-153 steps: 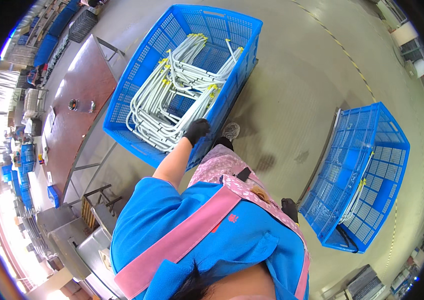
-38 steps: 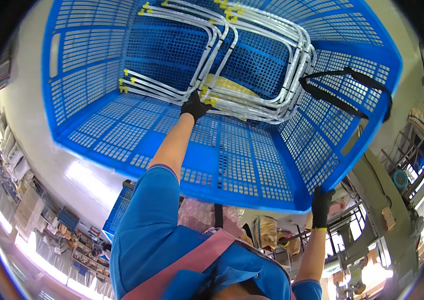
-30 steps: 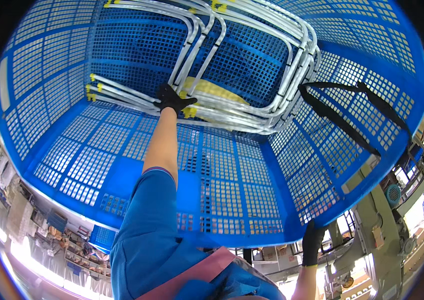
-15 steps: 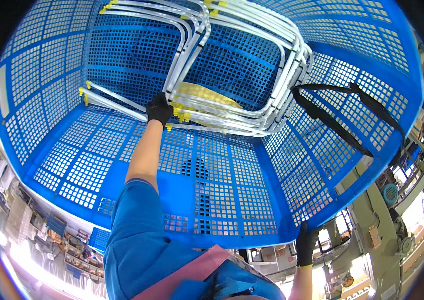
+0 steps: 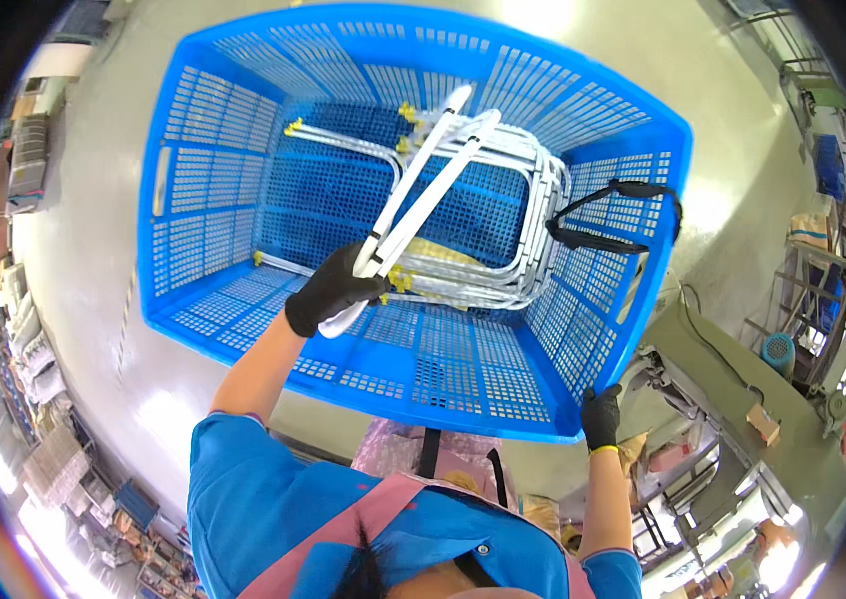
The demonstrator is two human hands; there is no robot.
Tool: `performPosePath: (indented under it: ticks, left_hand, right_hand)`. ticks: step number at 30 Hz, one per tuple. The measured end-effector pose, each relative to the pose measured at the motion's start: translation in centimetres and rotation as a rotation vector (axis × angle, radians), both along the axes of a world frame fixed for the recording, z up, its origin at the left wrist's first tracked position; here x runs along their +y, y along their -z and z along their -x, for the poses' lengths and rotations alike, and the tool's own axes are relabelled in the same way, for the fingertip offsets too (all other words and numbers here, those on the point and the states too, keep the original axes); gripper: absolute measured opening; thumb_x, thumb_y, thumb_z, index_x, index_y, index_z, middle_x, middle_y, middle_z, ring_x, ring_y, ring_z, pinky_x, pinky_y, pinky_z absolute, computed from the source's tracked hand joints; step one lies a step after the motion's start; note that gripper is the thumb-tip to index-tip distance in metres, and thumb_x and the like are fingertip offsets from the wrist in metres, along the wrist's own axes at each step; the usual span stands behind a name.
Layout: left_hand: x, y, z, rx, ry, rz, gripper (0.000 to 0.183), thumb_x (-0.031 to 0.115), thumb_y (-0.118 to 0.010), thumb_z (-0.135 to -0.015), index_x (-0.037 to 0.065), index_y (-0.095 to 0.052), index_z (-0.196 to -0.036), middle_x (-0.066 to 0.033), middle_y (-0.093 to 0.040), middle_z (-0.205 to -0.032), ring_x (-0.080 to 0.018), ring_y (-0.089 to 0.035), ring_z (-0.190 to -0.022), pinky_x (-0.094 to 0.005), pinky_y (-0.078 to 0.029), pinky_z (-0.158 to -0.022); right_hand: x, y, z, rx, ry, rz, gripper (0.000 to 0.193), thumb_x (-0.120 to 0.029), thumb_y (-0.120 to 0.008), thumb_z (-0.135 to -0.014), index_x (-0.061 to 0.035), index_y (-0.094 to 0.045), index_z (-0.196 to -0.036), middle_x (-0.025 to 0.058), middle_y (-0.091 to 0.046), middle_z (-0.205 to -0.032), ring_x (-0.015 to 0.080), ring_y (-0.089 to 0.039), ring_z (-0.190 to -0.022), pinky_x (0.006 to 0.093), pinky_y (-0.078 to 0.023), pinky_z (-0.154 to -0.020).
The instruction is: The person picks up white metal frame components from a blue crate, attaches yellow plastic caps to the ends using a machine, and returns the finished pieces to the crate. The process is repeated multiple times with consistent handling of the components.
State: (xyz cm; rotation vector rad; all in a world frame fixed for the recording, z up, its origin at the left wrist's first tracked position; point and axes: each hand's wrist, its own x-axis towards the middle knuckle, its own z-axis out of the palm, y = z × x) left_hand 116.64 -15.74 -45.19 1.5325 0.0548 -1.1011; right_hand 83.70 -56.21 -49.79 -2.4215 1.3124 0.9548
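Note:
My gloved left hand (image 5: 336, 290) is closed round two white bent tube frames (image 5: 421, 200), lifted at a slant above the large blue plastic crate (image 5: 673, 130). Their upper ends rise toward the crate's far wall, and a curved part shows below my fingers. Inside the crate lies a stack of white tube frames (image 5: 543, 200) with yellow end caps (image 5: 406, 113). Another bent frame (image 5: 343, 140) rests at the left of the stack. My gloved right hand (image 5: 601, 414) holds the crate's near right corner; its fingertips are partly hidden.
A black strap (image 5: 598, 242) hangs over the crate's right wall. Something yellow (image 5: 438, 252) lies among the stacked frames. Grey-green machinery (image 5: 713, 349) stands to the right, beside a blue motor (image 5: 778, 349). Shelves and stacked goods line the left side; grey floor (image 5: 83, 200) surrounds the crate.
My left hand has risen out of the crate toward me, bringing the tube frames up with it. My view has pulled back, showing the whole crate. My right hand stays at the corner.

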Motion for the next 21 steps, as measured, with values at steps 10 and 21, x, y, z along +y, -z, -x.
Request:
performPosePath:
  ticks: [10, 21]
  left_hand:
    - [-9.0, -22.6, 13.8, 0.053, -0.001, 0.256, 0.054, 0.009, -0.074, -0.069, -0.004, -0.050, -0.116, -0.0127, -0.065, -0.087, -0.0175, -0.063, -0.072, -0.0306, -0.054, -0.066]
    - [-17.8, -33.9, 36.0, -0.310, 0.412, 0.060, 0.044, 0.017, -0.075, -0.067, 0.004, -0.058, -0.105, -0.0076, -0.065, -0.096, -0.0169, -0.061, -0.084, -0.0285, -0.048, -0.078]
  right_hand:
    - [-1.3, -2.9, -3.4, -0.261, -0.177, -0.139, 0.068, -0.043, -0.057, -0.085, 0.0090, -0.038, -0.126, 0.0291, -0.057, -0.110, 0.0418, -0.056, -0.103, 0.0454, -0.045, -0.089]
    - [-3.1, -32.8, 0.2, -1.507, 0.508, -2.117, 0.070, -0.057, -0.038, -0.091, -0.0024, -0.038, -0.135, 0.0198, -0.048, -0.130, 0.0321, -0.052, -0.115, 0.0450, -0.041, -0.100]
